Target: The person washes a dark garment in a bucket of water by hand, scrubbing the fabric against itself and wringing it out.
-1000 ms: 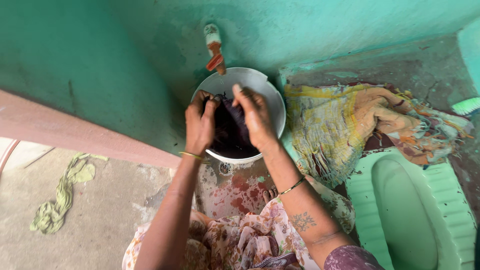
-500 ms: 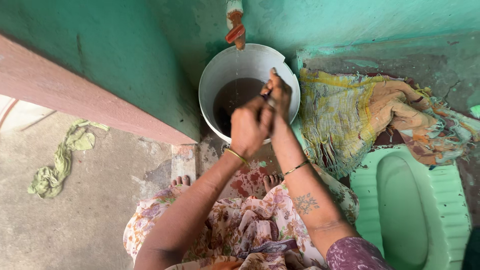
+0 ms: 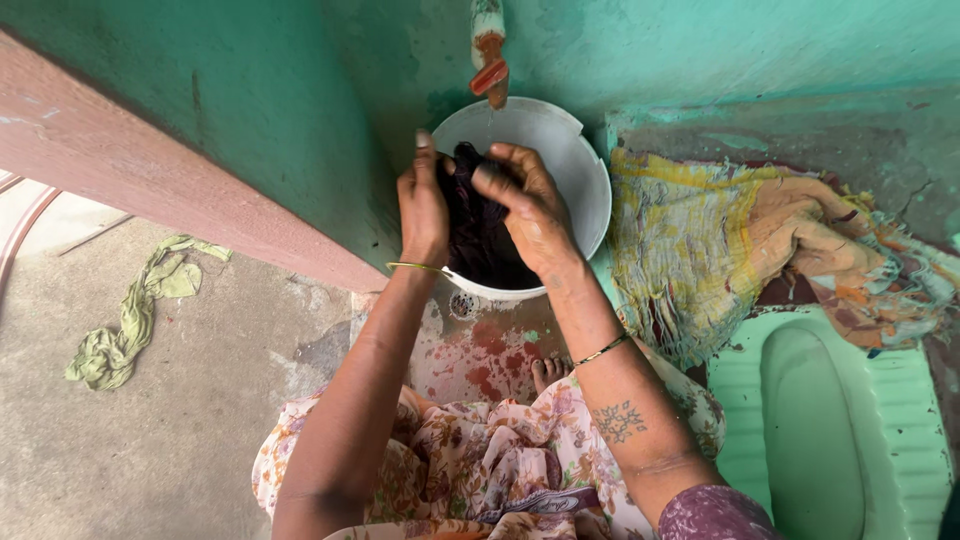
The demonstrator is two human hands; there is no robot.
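The dark cloth (image 3: pixel 470 225) is sitting bunched up over the white bucket (image 3: pixel 585 185), and we are holding it there with both hands. Our left hand (image 3: pixel 423 215) is closing its fingers on the left side of the cloth, with the thumb pointing up. Our right hand (image 3: pixel 530 215) is curling its fingers over the top and right side of it. The two hands are pressing toward each other, with the cloth between them.

The bucket is standing on the wet floor (image 3: pixel 480 350), right up against the green wall (image 3: pixel 280 110), under the orange tap (image 3: pixel 490 70). We cannot tell how much water is in the bucket, because the cloth and our hands are hiding it.

We are guessing the cloth is wet, so it is likely feeling heavy and floppy, and maybe a bit slippery. It is soft, so it will not break. A good place to hold it is around the thick bunched middle, with a hand on each side, so that no loose end is slipping away.

A yellow and orange cloth (image 3: pixel 720 240) is lying in a heap just to the right of the bucket. A green rag (image 3: pixel 130 320) is lying well apart on the grey ground at the left
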